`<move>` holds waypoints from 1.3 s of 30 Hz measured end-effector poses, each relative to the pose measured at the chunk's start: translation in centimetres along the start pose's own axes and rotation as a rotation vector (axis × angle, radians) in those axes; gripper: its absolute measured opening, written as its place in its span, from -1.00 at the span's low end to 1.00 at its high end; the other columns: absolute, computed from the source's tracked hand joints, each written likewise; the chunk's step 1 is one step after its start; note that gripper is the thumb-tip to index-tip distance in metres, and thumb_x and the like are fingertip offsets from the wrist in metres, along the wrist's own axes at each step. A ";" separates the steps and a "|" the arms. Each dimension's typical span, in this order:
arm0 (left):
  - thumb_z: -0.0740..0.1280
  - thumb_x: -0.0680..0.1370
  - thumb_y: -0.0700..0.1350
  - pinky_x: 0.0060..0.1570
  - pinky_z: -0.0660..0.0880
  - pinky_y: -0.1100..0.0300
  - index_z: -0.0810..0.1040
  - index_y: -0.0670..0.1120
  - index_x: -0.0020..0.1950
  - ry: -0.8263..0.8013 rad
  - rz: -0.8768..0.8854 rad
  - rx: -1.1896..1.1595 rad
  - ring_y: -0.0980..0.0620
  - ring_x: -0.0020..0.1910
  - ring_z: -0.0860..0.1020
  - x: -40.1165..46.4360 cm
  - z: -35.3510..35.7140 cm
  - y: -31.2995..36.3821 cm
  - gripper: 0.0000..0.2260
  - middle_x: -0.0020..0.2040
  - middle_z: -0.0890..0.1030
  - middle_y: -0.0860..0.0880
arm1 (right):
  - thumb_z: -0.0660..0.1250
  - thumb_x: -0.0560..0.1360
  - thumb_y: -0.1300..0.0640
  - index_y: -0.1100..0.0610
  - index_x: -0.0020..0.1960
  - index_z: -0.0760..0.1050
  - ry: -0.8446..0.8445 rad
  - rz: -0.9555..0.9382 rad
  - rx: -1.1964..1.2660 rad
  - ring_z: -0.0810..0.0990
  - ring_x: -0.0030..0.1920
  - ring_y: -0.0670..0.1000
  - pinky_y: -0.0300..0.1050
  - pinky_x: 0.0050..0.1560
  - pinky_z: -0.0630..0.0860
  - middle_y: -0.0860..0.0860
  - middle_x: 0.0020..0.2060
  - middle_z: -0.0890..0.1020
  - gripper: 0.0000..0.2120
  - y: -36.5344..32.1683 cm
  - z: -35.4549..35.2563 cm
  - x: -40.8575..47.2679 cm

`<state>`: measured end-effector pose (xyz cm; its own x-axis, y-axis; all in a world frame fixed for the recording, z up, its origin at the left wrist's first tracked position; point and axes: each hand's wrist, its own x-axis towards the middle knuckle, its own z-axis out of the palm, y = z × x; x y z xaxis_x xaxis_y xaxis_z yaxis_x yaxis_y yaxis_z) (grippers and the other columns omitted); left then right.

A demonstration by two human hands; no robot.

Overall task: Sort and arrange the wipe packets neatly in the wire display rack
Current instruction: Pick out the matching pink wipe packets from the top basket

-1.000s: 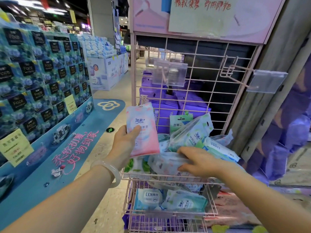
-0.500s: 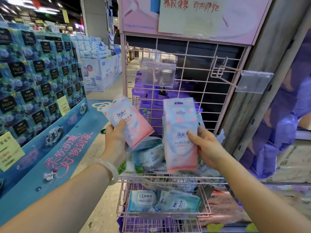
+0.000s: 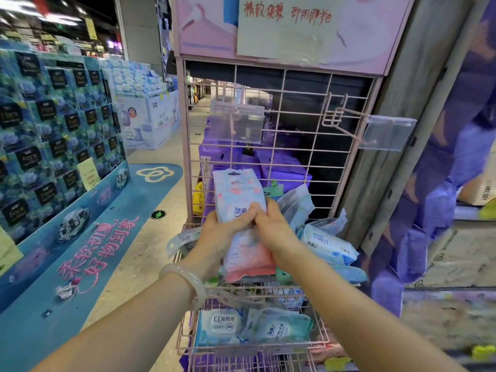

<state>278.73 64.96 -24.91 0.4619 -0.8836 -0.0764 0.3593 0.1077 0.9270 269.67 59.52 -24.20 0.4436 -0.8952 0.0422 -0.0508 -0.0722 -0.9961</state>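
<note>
Both hands hold pink-and-white wipe packets [image 3: 241, 210] stacked together upright over the upper basket of the pink wire rack [image 3: 295, 146]. My left hand [image 3: 222, 228] grips the stack from the left, thumb across the front. My right hand [image 3: 271, 226] grips it from the right side. Blue-and-white wipe packets [image 3: 328, 244] lie jumbled in the upper basket behind and to the right. The lower basket holds an EDI packet [image 3: 221, 324] and a teal packet [image 3: 279, 327].
Two empty hooks with clear price-tag holders [image 3: 236, 122] [image 3: 386, 132] jut from the rack's grid. A blue tissue display wall [image 3: 53, 124] stands on the left, with an aisle floor [image 3: 150, 237] between. A wooden post [image 3: 402, 130] and purple packs border the right.
My two hands, each holding a pink packet apart, have come together. The packets are now stacked as one bundle held by both hands over the upper basket.
</note>
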 end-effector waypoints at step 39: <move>0.49 0.10 -0.39 -0.19 0.64 -0.06 0.43 -0.30 0.27 0.109 0.214 0.011 -0.16 -0.18 0.65 -0.1 -9.9 6.5 -0.28 0.07 0.62 -0.25 | 0.38 0.45 0.08 0.14 0.26 0.47 -0.248 -0.349 -0.816 0.47 0.17 -0.01 -0.32 0.11 0.27 0.05 0.18 0.54 -0.60 -0.7 0.6 0.9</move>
<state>289.04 70.23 -22.47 0.6112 -0.7871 0.0835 0.2352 0.2814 0.9303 270.66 59.07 -23.50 0.7263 -0.6518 0.2183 -0.4519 -0.6921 -0.5629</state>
